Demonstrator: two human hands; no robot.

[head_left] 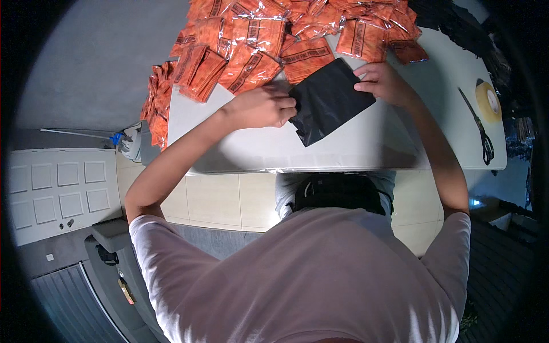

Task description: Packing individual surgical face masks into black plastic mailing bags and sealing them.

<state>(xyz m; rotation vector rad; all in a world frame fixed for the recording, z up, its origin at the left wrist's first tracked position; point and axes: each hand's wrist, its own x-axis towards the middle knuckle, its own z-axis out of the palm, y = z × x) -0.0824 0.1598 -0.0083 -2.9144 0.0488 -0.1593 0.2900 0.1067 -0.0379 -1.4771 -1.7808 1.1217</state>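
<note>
A flat, dark, thin black bag or sheet [332,100] lies at a slant over the front of the white table [343,156]. Its lower left corner looks ragged. My left hand [268,107] has its curled fingers on the left edge of it. My right hand [381,83] holds the right edge between thumb and fingers. Just beyond the black piece is a clear-wrapped orange packet [308,58] with dark printed writing. Another folded orange packet [199,73] sits past my left forearm.
A heap of orange packets [257,32] covers the far side, spilling over the left edge. Black-handled scissors [478,124] and a tape roll [488,102] lie at the right. Dark plastic [459,23] is bunched at the far right. A grey sofa [124,266] stands behind, left.
</note>
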